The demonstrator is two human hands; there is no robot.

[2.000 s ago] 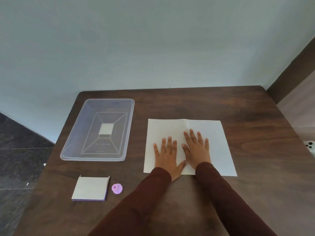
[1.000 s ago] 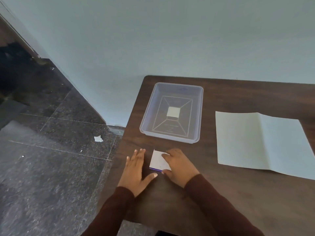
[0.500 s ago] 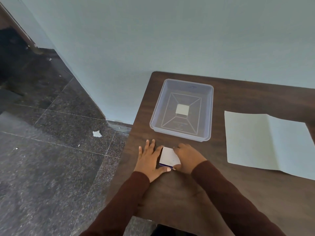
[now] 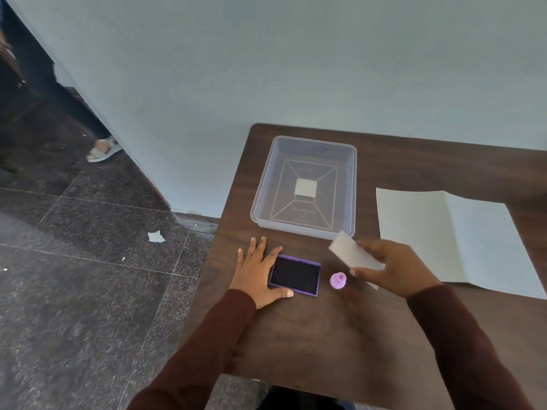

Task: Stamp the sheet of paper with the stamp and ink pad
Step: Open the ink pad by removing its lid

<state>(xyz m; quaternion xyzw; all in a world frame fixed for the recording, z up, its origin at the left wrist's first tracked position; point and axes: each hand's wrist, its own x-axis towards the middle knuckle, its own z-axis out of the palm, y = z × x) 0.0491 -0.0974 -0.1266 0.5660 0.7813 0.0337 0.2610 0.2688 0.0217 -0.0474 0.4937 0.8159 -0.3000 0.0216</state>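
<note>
Holding the ink pad's white lid [image 4: 353,255] tilted above the desk [image 4: 325,335], the right hand [image 4: 393,270] has its grip closed on it.

The left hand [image 4: 257,276] lies flat with its grip released, fingers spread, index and thumb bracing the left end of the uncovered purple ink pad [image 4: 295,275], whose long axis runs left to right. The pink stamp [image 4: 338,280] stands just beside its right end. The sheet of paper [image 4: 455,241] lies flat at the right, near the clear tray [image 4: 305,161].
</note>
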